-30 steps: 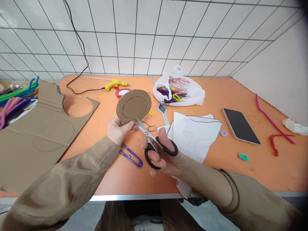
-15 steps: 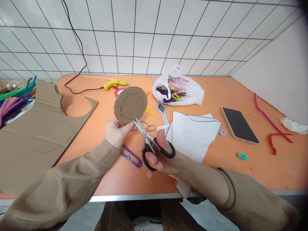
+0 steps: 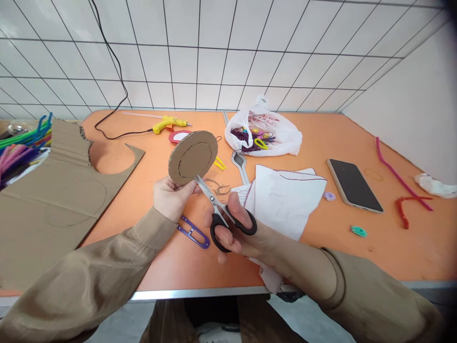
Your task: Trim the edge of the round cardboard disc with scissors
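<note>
Open orange tabletop extends between the white cloth and the phone, and continues toward the near edge. The hot glue gun and plastic bag obstruct the far side; the cardboard sheet covers the left. The purple thread snips occupy the near middle.

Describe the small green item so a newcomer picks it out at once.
On the right half of the orange table, find the phone with its dark screen. Between it and the table's near edge lies a small, roundish green piece. Its colour sets it apart from the small lilac disc left of the phone and the bent red strip to the right.
</note>
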The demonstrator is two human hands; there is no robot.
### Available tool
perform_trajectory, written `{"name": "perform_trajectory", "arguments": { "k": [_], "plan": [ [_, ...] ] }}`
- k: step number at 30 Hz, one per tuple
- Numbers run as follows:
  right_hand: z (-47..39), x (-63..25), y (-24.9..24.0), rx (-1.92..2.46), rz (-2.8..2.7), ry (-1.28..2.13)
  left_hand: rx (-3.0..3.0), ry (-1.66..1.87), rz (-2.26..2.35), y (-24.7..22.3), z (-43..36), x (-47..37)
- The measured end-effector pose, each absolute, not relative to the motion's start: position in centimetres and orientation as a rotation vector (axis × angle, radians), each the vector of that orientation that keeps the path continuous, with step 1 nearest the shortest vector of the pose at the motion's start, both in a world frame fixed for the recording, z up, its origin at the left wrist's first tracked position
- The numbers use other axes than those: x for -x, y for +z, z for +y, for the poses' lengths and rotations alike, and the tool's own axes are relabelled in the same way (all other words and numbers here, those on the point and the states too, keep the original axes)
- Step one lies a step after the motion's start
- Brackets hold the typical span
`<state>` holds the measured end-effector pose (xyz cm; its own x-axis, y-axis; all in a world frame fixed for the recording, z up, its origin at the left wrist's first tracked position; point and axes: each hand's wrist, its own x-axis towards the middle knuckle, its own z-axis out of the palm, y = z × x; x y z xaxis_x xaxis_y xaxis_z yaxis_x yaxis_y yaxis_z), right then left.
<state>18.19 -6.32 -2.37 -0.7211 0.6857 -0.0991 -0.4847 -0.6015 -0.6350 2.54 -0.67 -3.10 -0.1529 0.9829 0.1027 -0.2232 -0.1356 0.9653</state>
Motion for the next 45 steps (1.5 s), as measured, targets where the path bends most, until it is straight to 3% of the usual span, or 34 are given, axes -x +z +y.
{"name": "perform_trajectory", "arguments": {
  "k": [17, 25, 45],
  "plan": [
    [-6.5, -18.0, -2.3, 0.501, -0.851, 2.212, -1.063, 1.45, 1.047, -1.2, -1.3, -2.6],
    [-6.7, -18.3, -2.5, 0.39, -0.775, 2.383, -0.874, 1.501, 1.029, -2.3, 0.3, -1.8],
    [-6.2, -18.8, -2.3, 0.413, -0.725, 2.336, -0.941, 1.408, 0.927, -2.3, 0.0, -1.6]
  ]
}}
